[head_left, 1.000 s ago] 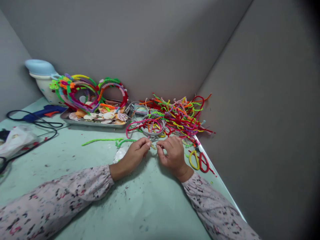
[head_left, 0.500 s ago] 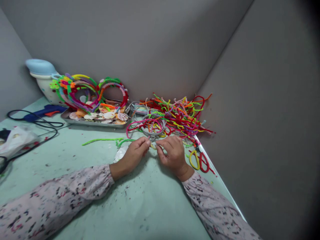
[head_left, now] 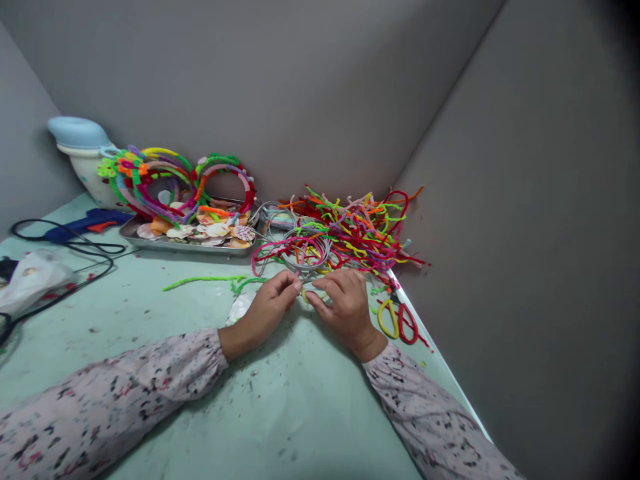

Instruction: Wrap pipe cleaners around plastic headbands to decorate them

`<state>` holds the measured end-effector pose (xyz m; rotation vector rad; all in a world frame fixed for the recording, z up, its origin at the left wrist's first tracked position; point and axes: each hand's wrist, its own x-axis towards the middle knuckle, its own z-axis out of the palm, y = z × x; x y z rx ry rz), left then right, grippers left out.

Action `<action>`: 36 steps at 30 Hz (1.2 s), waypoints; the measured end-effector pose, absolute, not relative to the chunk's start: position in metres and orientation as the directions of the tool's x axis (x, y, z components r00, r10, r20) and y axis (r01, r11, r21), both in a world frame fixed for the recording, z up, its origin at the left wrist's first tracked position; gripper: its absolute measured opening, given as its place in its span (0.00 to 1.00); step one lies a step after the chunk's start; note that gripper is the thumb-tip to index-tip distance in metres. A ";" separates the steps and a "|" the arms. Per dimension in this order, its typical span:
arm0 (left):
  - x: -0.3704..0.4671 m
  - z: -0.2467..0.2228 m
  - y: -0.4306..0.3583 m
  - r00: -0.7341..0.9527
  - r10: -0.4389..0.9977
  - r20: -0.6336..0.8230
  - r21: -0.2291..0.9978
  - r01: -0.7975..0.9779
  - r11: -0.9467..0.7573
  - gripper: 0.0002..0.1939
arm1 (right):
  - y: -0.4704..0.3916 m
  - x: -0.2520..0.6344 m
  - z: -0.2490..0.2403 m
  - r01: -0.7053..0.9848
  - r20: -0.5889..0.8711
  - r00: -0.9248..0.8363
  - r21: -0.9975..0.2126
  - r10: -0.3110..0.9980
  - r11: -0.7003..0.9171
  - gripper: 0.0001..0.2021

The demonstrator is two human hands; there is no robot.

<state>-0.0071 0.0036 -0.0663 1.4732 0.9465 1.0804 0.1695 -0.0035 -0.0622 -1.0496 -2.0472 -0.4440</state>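
My left hand is closed, thumb and forefinger pinched on what looks like a pipe cleaner, with a small pink tip sticking up. Close on its right, my right hand has its fingers curled and its thumb reaching toward the left fingertips. A pale yellow bit of pipe cleaner shows between the two thumbs; the rest is hidden by the fingers. Just beyond the hands lies a coil of grey wire. Green pipe cleaners lie beside the left hand.
A heap of coloured pipe cleaners lies at the back right. Yellow-and-red-handled scissors rest by the right edge. A metal tray holds shells and wrapped hoops. A blue glue gun with a black cord and a lidded container stand left.
My right thumb has moved slightly left and straightened toward the left fingertips, apart from the right forefinger. My left hand has barely moved.
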 end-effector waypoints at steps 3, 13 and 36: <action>-0.007 -0.068 0.004 0.299 0.943 0.145 0.987 0.016 -0.157 0.11 | -0.004 0.170 -0.062 0.797 0.776 -0.354 -0.041 0.522 0.602 0.08; -0.007 -0.068 0.004 0.316 0.940 0.132 0.991 -0.038 -0.127 0.12 | -0.008 0.169 -0.062 0.789 0.755 -0.440 0.067 0.486 0.610 0.09; -0.007 -0.068 0.004 0.287 0.947 0.145 0.989 -0.039 -0.140 0.11 | -0.006 0.168 -0.045 0.743 0.645 -0.480 -0.061 0.594 0.666 0.09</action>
